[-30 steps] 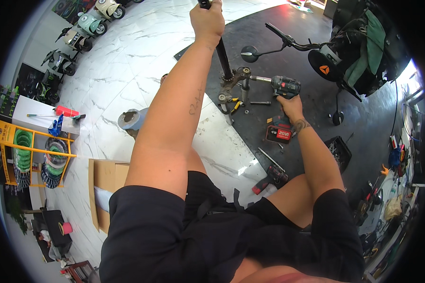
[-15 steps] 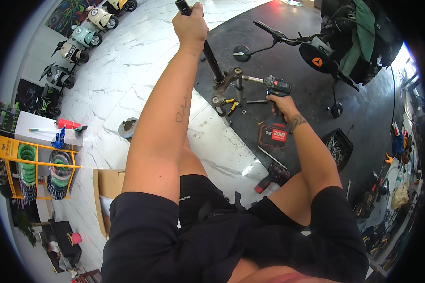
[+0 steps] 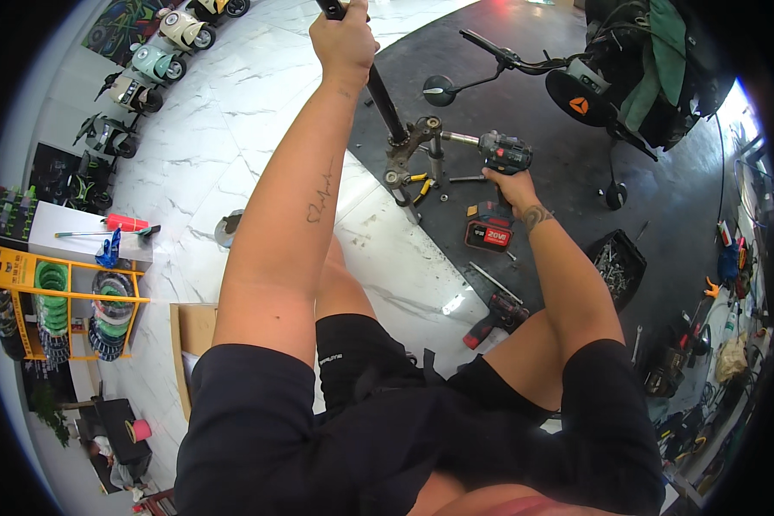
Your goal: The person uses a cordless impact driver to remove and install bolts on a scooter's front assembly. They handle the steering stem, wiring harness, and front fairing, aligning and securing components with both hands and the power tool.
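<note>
My left hand point(image 3: 344, 45) is wrapped round the upper part of a long black steering stem point(image 3: 385, 107), holding it at a slant. At its lower end is a worn, dirty metal fork clamp point(image 3: 414, 138) with short legs below. My right hand point(image 3: 512, 189) grips the handle of a black cordless impact wrench point(image 3: 506, 153) with a red-labelled battery point(image 3: 488, 232). Its silver socket point(image 3: 461, 138) points left and reaches the side of the clamp; the exact contact is too small to tell. Beside the clamp lie yellow-handled pliers point(image 3: 421, 188) and a loose nut point(image 3: 444, 198).
By my right knee lie a red-and-black cordless tool point(image 3: 497, 320) and a metal rod point(image 3: 494, 282). A black bin of bolts point(image 3: 617, 271) stands further right. A scooter point(image 3: 593, 90) with mirrors is at the far right. A cardboard box point(image 3: 193, 344) sits left.
The impact wrench's handle and battery have swung slightly left and away from me, with my right hand following. My left hand and the stem's top have shifted slightly left and away.
</note>
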A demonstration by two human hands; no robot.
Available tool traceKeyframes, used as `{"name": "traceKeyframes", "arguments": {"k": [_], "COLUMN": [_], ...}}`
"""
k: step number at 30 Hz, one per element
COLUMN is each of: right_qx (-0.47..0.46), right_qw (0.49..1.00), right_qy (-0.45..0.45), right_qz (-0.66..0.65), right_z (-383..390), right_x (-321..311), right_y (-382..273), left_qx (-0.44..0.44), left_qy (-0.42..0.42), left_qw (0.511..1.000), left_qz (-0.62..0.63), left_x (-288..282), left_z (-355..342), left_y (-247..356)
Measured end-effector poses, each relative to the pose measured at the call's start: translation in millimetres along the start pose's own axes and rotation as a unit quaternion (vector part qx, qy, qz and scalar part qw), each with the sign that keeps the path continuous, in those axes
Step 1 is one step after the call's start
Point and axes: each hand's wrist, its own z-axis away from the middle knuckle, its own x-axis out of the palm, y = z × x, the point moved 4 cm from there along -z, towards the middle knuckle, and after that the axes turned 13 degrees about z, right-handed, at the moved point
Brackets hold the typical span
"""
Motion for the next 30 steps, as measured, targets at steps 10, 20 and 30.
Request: {"name": "traceKeyframes", "arguments": {"k": [10, 20, 30], "right_qx": [-0.004, -0.036, -0.045], "right_qw": [0.996, 0.989, 0.992], "right_qy": [0.083, 0.109, 0.093], "right_qz": [0.032, 0.094, 0.067], "right_z": [-21, -19, -16], "right_x": [15, 6, 11], "right_y": [16, -9, -24], "left_qx": [-0.070, -0.064, -0.061], "left_qy": [-0.021, 0.005, -0.001], "left_qw": [0.985, 0.994, 0.995], "left_qz": [0.154, 0.092, 0.083], "left_x": [-6, -14, -21], "left_z": [-8, -14, -17], "left_y": [-4, -12, -14]}}
